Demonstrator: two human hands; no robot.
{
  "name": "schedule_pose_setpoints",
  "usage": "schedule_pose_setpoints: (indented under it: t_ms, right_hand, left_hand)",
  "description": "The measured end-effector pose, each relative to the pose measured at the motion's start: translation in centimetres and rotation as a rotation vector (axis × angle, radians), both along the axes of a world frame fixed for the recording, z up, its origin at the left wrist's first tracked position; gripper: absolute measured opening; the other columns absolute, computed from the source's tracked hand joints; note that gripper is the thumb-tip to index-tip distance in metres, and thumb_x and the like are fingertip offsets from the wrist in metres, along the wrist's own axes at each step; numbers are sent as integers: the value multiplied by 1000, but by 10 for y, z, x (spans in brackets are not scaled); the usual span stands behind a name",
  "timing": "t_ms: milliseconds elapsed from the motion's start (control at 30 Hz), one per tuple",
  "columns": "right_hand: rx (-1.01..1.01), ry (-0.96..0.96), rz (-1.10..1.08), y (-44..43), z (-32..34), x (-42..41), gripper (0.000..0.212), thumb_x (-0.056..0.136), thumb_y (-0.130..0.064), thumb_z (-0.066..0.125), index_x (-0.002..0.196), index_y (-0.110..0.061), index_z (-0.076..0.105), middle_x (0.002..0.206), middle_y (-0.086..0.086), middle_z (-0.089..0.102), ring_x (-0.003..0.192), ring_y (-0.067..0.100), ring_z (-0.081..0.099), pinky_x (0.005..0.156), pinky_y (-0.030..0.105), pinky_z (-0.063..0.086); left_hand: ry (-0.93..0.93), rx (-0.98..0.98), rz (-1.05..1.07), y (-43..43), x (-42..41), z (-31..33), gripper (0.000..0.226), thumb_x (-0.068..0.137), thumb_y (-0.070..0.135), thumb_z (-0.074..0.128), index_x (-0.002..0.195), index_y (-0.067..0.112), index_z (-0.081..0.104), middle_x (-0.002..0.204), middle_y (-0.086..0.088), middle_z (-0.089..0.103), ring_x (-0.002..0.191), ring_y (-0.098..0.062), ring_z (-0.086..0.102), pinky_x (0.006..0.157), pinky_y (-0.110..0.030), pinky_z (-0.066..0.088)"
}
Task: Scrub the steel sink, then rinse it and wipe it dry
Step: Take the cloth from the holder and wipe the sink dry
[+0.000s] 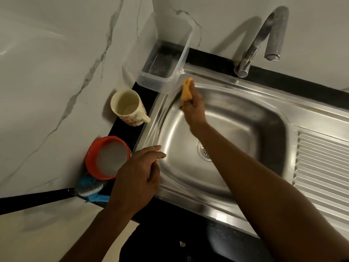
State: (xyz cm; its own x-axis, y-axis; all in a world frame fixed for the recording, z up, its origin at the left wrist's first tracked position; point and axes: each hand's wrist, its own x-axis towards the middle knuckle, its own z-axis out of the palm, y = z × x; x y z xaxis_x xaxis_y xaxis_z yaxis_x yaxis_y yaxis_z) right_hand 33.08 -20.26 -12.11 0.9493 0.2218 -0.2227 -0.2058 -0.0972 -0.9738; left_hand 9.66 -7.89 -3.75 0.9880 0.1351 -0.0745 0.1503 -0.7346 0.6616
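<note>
Cloth [187, 91], bunched, is pinched by the right hand [194, 108] against the steel sink [236, 118] wall at ten o'clock, probably wiping it dry. Left hand [137, 178], grip loosely spread, rests on the eight o'clock rim, probably bracing.

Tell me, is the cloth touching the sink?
Touching. Head view: the right hand presses the cloth onto the sink at its far-left corner, no gap between them.

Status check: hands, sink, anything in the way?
Right hand grips orange cloth against far-left corner of sink. Left hand open, resting on near-left rim. Clear container sits right beside that corner; tap not running.
</note>
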Motion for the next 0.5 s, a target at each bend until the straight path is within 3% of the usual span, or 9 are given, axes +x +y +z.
schedule_pose_setpoints:
  t_ms: [67,133,233,400,500]
  right_hand:
    - [-20,-38,70,21,-9,-21,70,101,-4,50,160,-36,30,160,9,34,137,33,48,107,54,51]
    - [-53,-87,88,28,-13,-45,69,104,1,46,161,-35,31,169,-5,27,149,17,38,119,45,41]
    - [-79,-101,168,19,-17,-80,64,105,2,48,159,-31,40,165,-20,26,137,-15,39,111,37,49]
    - [-51,-142,380,-7,-31,-124,62,102,6,53,157,-20,42,166,-11,31,157,10,20,127,39,27]
    - [-24,-66,371,-11,-24,-125,64,101,9,54,156,-21,44,167,-6,33,155,15,30,119,33,41]
  left_hand:
    - [7,4,-8,0,0,-1,30,103,9,62,128,20,73,143,6,66,132,-9,61,109,-37,54]
    - [22,-2,-6,-1,0,-2,31,102,9,62,129,21,72,144,6,65,133,-8,60,111,-34,53]
    - [36,-11,-20,-4,3,-2,32,102,9,61,129,22,72,145,7,64,134,-6,58,111,-29,51]
    - [31,-17,-31,-8,16,3,34,101,19,56,131,22,72,144,6,64,134,-6,58,110,-27,50]
    - [19,-1,-24,-5,29,6,35,101,21,54,133,21,71,145,5,64,133,-8,59,108,-24,49]
